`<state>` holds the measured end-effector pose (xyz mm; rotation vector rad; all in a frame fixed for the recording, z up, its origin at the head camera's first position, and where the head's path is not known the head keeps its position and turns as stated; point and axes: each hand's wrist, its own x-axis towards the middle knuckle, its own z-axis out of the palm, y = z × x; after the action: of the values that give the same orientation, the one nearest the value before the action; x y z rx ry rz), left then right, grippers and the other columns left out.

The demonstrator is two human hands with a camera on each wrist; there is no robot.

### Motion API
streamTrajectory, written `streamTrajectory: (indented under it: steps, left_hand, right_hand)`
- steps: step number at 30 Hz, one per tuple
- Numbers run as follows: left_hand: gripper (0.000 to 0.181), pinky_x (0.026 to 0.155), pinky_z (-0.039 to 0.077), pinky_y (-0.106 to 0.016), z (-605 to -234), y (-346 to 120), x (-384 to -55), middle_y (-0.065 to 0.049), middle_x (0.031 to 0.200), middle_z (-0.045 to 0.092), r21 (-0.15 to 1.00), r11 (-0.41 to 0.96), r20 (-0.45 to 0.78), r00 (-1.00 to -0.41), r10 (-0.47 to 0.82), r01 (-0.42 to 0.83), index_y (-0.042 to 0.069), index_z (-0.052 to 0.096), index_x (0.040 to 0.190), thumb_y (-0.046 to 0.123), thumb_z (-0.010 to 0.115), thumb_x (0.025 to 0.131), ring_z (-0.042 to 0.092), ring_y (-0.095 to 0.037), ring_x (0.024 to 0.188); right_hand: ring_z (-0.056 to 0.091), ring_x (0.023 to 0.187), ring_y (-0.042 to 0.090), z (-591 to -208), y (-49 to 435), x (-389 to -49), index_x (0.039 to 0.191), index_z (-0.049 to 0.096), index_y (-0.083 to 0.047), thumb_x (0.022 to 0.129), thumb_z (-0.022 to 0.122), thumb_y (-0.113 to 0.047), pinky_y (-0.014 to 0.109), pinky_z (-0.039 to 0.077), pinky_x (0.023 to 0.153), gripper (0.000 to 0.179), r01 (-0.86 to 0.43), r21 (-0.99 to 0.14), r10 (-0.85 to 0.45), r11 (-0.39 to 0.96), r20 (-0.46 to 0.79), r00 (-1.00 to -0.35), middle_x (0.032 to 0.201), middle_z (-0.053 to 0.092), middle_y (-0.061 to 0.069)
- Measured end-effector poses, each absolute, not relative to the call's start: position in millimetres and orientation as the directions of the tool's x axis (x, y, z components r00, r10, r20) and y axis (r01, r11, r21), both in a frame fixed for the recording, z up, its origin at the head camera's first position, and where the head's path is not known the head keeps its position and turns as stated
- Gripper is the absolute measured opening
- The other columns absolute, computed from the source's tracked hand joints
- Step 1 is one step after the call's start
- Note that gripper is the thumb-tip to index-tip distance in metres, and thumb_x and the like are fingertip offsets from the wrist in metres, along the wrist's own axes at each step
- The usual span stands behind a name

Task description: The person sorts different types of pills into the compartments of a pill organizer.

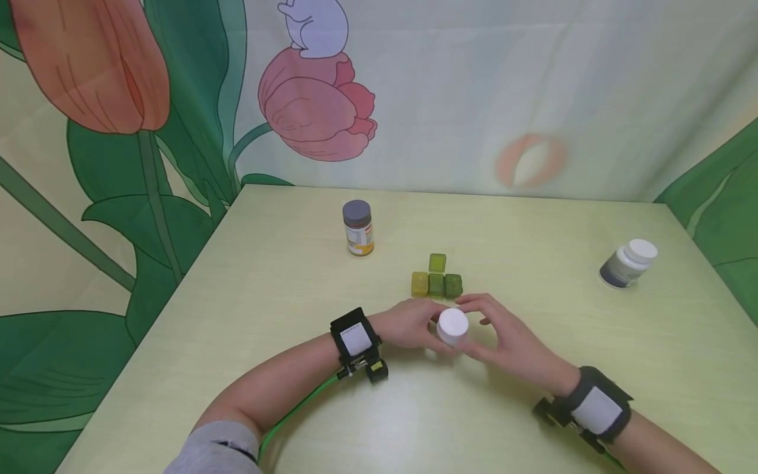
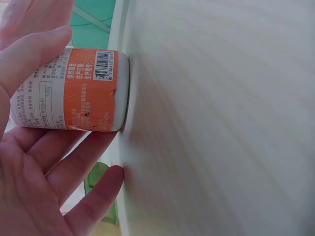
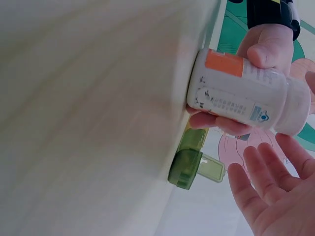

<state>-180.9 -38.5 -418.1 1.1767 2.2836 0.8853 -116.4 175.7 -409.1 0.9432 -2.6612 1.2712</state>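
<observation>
A white pill bottle (image 1: 453,327) with an orange-and-white label (image 2: 91,91) stands upright on the table. My left hand (image 1: 408,324) grips its body, with the thumb on one side and fingers on the other. Around the white cap (image 3: 296,107) my right hand (image 1: 503,337) is spread, its fingers extended and loosely bent. In the right wrist view the fingertips are close to the cap; whether they touch it I cannot tell. Just beyond the hands lies a small green and yellow pill box (image 1: 436,285), one of its lids (image 1: 437,263) raised.
A brown bottle with a dark grey cap (image 1: 358,228) stands at the back left of the table (image 1: 266,263). To the far right is another white bottle (image 1: 628,263) with a dark band at its base. A printed flower curtain (image 1: 438,99) hangs behind the table.
</observation>
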Motion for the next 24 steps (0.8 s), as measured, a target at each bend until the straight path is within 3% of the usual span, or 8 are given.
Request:
streamTrajectory:
  steps: [8, 17, 24]
  left_hand:
    - [0.038, 0.080, 0.043, -0.017, -421, -39, -182, 0.010, 0.100, 0.066, 0.689, 0.408, -0.041, -0.530, 0.847, 0.599, 0.010, 0.066, 0.116, 0.025, 0.079, 0.084, 0.055, -0.002, 0.086]
    - [0.038, 0.075, 0.044, -0.019, -420, -39, -183, 0.012, 0.094, 0.064, 0.715, 0.413, -0.068, -0.532, 0.844, 0.564, 0.012, 0.064, 0.113, 0.031, 0.078, 0.084, 0.054, -0.003, 0.083]
    - [0.038, 0.074, 0.043, -0.019, -419, -40, -182, 0.013, 0.096, 0.063, 0.718, 0.418, -0.069, -0.541, 0.838, 0.556, 0.012, 0.065, 0.115, 0.028, 0.079, 0.083, 0.052, -0.007, 0.081]
  right_hand:
    - [0.051, 0.115, 0.021, -409, 165, -121, 0.121, 0.056, -0.013, 0.076, 0.084, -0.015, 0.045, 0.048, 0.083, 0.053, -0.581, -0.673, -0.529, 0.458, 0.320, -0.786, 0.125, 0.054, 0.002]
    - [0.052, 0.101, 0.012, -413, 161, -124, 0.117, 0.065, -0.013, 0.072, 0.086, -0.012, 0.043, 0.049, 0.085, 0.050, -0.612, -0.626, -0.496, 0.483, 0.380, -0.780, 0.107, 0.052, -0.006]
    - [0.054, 0.099, 0.012, -408, 160, -124, 0.119, 0.061, -0.010, 0.073, 0.086, -0.010, 0.041, 0.051, 0.083, 0.052, -0.611, -0.634, -0.481, 0.473, 0.395, -0.783, 0.106, 0.054, -0.005]
